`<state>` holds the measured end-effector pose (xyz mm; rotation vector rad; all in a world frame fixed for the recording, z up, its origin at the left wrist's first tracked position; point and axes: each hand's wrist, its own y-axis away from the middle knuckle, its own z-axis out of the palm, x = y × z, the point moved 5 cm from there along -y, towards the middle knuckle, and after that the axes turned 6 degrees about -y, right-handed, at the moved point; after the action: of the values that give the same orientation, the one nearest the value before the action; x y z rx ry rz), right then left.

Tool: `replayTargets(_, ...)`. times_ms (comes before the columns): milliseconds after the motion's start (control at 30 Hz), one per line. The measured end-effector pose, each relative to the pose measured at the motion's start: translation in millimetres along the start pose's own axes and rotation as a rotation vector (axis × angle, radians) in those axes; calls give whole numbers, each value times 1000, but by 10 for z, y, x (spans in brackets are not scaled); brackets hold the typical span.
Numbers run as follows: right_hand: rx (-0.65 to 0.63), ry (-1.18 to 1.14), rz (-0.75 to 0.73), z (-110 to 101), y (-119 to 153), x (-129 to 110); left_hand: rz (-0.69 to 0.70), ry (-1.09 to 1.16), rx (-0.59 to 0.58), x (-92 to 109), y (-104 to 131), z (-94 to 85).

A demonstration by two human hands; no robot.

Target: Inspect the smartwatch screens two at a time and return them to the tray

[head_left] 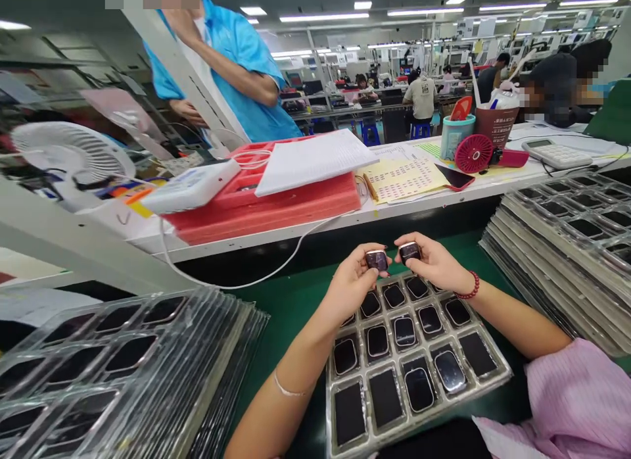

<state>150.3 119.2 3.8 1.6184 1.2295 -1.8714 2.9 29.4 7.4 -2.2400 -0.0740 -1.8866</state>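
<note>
My left hand [352, 281] holds a small dark watch-like piece [377, 260] between thumb and fingers. In my right hand [434, 262] is a second dark piece [409, 251] of the same kind, pinched at its edges. Both hands are raised over the far edge of a clear plastic tray [419, 416], the two pieces close together but apart. Several dark, rounded-square pieces with shiny rims sit in the tray's compartments; a few compartments in the nearest row show only a flat black bottom.
Stacked trays stand at the left [217, 354] and right [537, 268]. Behind the green mat [280, 314], a white shelf [404, 199] bears red foam [315, 206], papers, a phone, cups and a calculator [557, 153]. A person in blue [241, 58] stands beyond; a white cable hangs down.
</note>
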Motion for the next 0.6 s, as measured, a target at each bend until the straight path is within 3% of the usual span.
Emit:
replayTargets(133, -69, -19, 69, 12, 2, -12, 14, -23, 30, 14, -4, -9)
replayTargets(233, -46, -16, 126, -11, 8, -2, 18, -61, 19, 29, 6, -5)
replayTargets(400, 55, 156, -19, -18, 16, -26, 16, -75, -5, 15, 9, -9)
replayTargets(600, -89, 96, 16, 43, 19, -61, 19, -69, 20, 37, 9, -47)
